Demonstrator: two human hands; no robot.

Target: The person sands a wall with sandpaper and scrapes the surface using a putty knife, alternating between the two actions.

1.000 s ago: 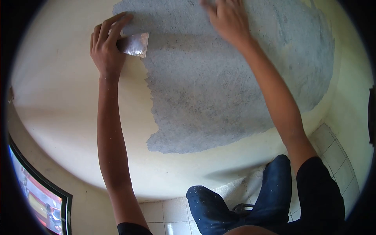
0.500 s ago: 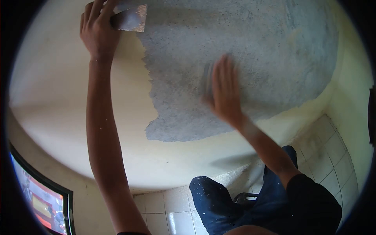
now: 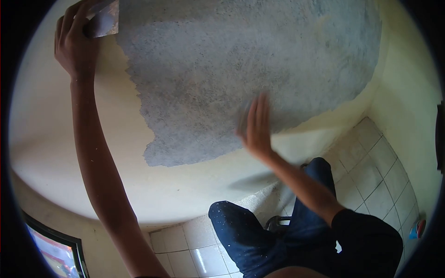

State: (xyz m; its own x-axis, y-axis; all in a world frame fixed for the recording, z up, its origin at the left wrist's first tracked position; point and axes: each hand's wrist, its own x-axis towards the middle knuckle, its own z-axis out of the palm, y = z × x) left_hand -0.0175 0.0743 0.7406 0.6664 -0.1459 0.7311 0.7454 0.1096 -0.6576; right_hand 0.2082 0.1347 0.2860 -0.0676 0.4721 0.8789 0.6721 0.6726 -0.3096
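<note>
My left hand point(image 3: 76, 46) is closed around a putty knife point(image 3: 106, 21) at the upper left. The putty knife's flat metal blade lies over the left border of a bare grey patch point(image 3: 208, 69) on the cream wall point(image 3: 116, 125). Lower on the patch, near its bottom edge, my right hand point(image 3: 258, 129) presses a flat grey object point(image 3: 243, 116) against the surface. Motion blur and the fingers hide what kind of object this is. The patch has a jagged left edge and a speckled, rough face.
White floor tiles point(image 3: 380, 194) run along the wall's foot. My bent knees, in dark trousers point(image 3: 241, 231) flecked with white bits, are close to the wall. A dark-framed screen or window point(image 3: 55, 250) is at lower left. A small blue and red item point(image 3: 418, 229) stands at far right.
The view has swung to the right, so the patch sits further left. My right hand has moved down and slightly right across the patch. The putty knife stays near the patch's left border.
</note>
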